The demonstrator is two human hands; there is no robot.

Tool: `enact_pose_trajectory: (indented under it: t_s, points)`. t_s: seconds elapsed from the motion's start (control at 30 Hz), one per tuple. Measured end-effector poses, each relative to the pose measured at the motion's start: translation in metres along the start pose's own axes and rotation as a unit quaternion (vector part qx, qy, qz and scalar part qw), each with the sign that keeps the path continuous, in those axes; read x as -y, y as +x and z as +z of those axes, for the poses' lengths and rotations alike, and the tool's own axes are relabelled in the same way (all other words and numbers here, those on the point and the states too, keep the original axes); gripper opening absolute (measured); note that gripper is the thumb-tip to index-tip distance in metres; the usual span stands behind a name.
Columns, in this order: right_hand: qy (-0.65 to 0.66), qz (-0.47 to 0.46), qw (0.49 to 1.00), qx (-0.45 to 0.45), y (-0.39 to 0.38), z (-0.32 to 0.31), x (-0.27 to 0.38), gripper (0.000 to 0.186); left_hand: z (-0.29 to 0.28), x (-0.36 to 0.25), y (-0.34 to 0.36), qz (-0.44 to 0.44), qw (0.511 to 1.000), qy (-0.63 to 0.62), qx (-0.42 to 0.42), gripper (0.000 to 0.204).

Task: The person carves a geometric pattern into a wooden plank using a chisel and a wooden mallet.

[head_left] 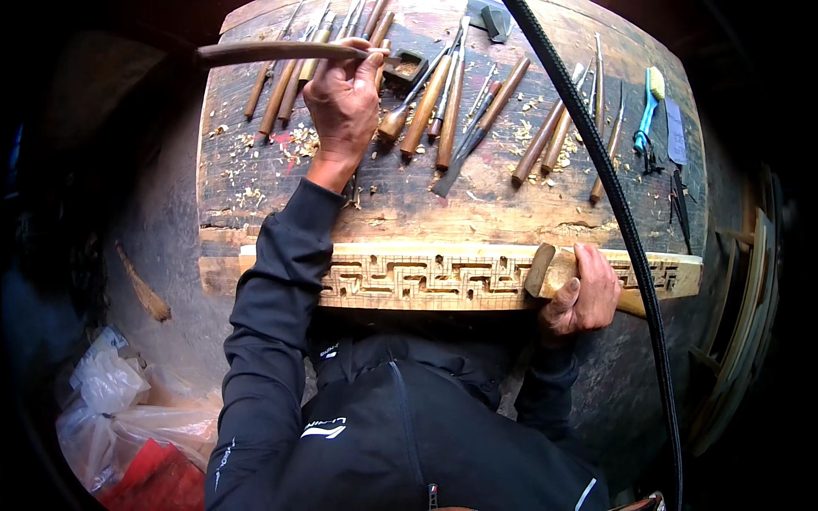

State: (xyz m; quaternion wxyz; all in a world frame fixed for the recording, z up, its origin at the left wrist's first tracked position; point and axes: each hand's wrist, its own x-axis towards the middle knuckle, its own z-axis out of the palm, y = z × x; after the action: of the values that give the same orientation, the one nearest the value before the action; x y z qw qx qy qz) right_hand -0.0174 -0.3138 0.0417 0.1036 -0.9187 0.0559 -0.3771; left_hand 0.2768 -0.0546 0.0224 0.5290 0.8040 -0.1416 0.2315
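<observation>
My left hand [345, 106] is raised over the tool-strewn bench, its fingers closed round a long wood-handled chisel [256, 54]. The handle points left, and its other end lies over a small dark box [414, 61]. At the near edge of the bench lies a long pale wooden board [409, 299], cut with an angular fretwork pattern and ruled with pencil lines. My right hand [588, 294] is closed round a wooden mallet [538, 271] resting at the board's right half. Part of the mallet's handle shows beyond my hand.
Several wood-handled chisels [426, 111] lie across the bench [477, 217] among shavings. A turquoise brush [648, 111] lies at the right. A black braided cable [596, 153] crosses in front of everything. Plastic bags [111, 409] and a small broom [141, 285] are on the left floor.
</observation>
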Motion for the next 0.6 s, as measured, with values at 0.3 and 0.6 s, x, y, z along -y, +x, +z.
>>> enact_pose_trajectory:
  t_s: [0.3,0.6]
  points:
    - [0.001,0.012,1.000,0.012,-0.003,-0.008,-0.001,0.050,-0.084,-0.078,-0.054,-0.080,0.973,-0.216,0.030,0.020]
    - [0.018,0.021,0.998,0.053,-0.003,-0.010,0.000,0.037,-0.128,-0.098,-0.189,-0.259,0.926,-0.275,0.009,0.023]
